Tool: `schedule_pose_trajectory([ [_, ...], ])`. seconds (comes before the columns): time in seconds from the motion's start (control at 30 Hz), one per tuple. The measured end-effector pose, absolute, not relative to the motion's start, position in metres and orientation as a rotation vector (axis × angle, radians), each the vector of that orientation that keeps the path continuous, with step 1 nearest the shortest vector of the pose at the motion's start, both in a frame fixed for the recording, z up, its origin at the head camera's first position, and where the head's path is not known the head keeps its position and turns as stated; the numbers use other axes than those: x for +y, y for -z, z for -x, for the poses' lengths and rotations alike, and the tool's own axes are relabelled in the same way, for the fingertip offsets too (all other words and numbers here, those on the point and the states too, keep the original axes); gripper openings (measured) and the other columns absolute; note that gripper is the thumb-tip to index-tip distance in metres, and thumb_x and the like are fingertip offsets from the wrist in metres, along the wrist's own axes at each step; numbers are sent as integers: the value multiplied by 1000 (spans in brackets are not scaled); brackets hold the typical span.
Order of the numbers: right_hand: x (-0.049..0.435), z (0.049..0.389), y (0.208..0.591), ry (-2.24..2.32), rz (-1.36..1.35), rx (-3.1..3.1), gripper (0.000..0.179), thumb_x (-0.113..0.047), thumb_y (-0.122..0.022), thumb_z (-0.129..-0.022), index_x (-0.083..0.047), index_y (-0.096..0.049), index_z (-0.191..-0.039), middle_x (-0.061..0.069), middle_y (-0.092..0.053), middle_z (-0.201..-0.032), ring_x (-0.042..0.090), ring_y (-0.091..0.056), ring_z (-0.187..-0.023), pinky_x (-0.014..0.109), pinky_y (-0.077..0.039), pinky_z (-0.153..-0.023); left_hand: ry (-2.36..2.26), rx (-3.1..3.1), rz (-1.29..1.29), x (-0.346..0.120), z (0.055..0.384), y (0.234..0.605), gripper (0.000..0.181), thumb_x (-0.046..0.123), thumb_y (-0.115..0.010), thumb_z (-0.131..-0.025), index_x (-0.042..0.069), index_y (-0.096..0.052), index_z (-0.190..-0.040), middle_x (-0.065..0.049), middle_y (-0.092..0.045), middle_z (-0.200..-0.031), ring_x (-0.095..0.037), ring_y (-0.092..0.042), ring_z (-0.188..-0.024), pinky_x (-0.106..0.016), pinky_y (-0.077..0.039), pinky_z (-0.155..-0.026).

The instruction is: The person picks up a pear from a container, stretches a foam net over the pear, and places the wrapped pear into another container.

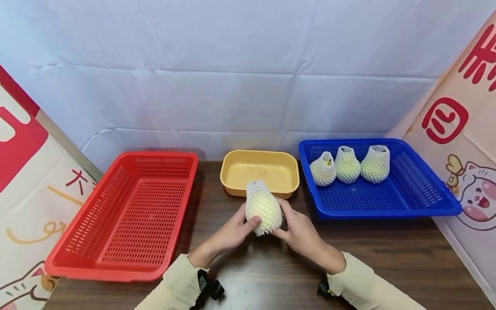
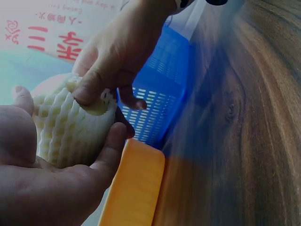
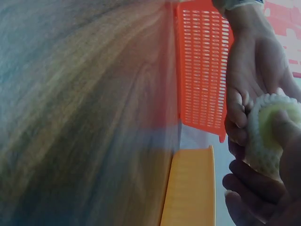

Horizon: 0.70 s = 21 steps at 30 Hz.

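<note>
Between both hands, above the table, is a pale yellow-green pear [image 1: 265,213] in a white foam net. My left hand [image 1: 233,231] grips it from the left, thumb in front, with the fingers partly hidden behind the net. From the right, my right hand [image 1: 303,234] holds the lower end, where the net has an opening. In the right wrist view, the right thumb lies on bare pear skin [image 3: 267,125] at that opening. The left wrist view has the netted side of the pear [image 2: 70,127] in the left palm.
A yellow tub [image 1: 228,188] stands just behind the hands. To the left is a red slotted basket [image 1: 149,215] with nothing seen in it. At the right, a blue basket [image 1: 387,211] holds three netted pears [image 1: 347,165]. A white cloth [image 1: 217,86] hangs behind.
</note>
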State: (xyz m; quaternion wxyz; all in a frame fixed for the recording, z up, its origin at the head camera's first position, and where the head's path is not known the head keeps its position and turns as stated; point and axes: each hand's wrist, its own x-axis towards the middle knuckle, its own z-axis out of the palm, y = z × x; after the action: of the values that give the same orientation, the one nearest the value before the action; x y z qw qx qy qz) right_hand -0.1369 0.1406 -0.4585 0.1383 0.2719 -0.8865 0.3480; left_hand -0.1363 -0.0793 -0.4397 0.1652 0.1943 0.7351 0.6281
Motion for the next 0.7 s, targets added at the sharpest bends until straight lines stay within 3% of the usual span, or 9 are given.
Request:
schedule_pose_trajectory([
  [0.3, 135, 133, 464, -915, -707, -2505, 60, -12, -88, -75, -2, -52, -122, 15, -73, -95, 26, -70, -80, 45, -55, -66, -1767, 2092, -548, -81, 138, 436, 82, 42, -59, -100, -6, -22, -155, -22, -44, -146, -26, -43, -132, -39, -35, -113],
  [0.43, 136, 133, 465, -928, -709, -2498, 60, -12, -90, -74, -4, -51, -119, 12, -74, -95, 22, -68, -77, 42, -54, -65, -1760, 2091, -562, -83, 138, 436, 86, 43, -63, -98, -6, -22, -155, -23, -46, -144, -25, -47, -129, -36, -38, -110],
  [0.6, 139, 135, 456, -1005, -745, -2546, 72, -14, -93, -71, -4, -50, -129, 10, -71, -109, 20, -66, -90, 40, -55, -74, -1780, 2115, -546, -85, 139, 436, 77, 36, -64, -100, -6, -26, -152, -23, -47, -142, -26, -48, -127, -34, -40, -107],
  [0.7, 141, 136, 452, -1104, -795, -2555, 78, -10, -87, -75, -4, -45, -140, 11, -64, -119, 24, -64, -101, 38, -57, -76, -1802, 2132, -516, -87, 141, 434, 69, 28, -65, -102, -5, -28, -150, -23, -48, -139, -26, -50, -125, -31, -42, -105],
])
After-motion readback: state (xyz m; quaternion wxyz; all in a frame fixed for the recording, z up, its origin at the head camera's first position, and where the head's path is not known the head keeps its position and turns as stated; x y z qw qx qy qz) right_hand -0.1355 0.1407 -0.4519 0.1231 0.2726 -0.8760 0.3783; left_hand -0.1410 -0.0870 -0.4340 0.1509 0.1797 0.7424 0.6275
